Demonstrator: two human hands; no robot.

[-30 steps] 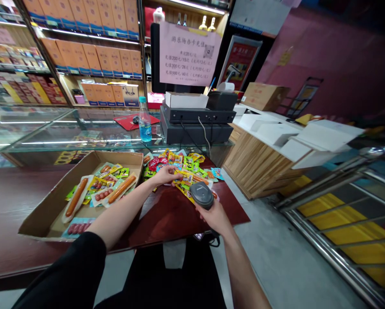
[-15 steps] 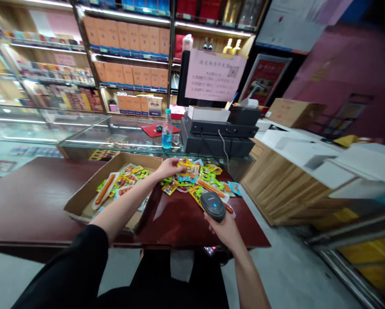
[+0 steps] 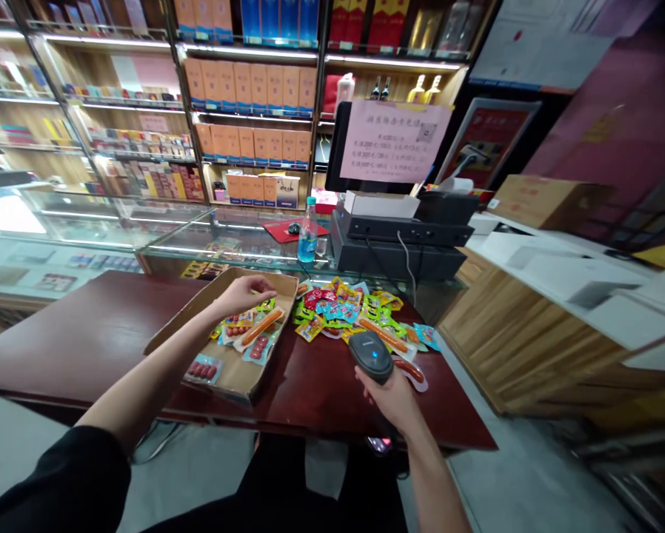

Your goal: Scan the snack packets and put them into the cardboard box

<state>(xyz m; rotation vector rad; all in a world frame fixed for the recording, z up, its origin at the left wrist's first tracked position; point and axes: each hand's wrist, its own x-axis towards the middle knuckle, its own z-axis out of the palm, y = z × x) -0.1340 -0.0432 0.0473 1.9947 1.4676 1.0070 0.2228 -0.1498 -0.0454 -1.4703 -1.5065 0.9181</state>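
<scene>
My left hand (image 3: pixel 244 295) is over the back part of a shallow cardboard box (image 3: pixel 238 379), its fingers curled downward; whether anything is between them is hidden. In the box lie a sausage pack (image 3: pixel 262 326), a clear pack of dark red sausages (image 3: pixel 204 369) and small colourful packets. My right hand (image 3: pixel 391 392) is wrapped round a dark handheld scanner (image 3: pixel 371 355) showing a blue light. Beyond the scanner, a heap of snack packets (image 3: pixel 338 309) spreads over the dark red table (image 3: pixel 315 389). One wrapped sausage (image 3: pixel 410 371) lies just right of the scanner.
Behind the table stands a glass counter (image 3: pixel 244 248) with a blue drink bottle (image 3: pixel 307 240) and a red mat. A monitor (image 3: pixel 391 144) with a pink sign stands above dark machines (image 3: pixel 399 248). At the right is a wooden cabinet (image 3: pixel 493 333) with white boxes.
My left hand has gone from the packet heap leftward to over the box. A red packet now shows on the heap, and the box's packets lie differently. The scanner stays in my right hand.
</scene>
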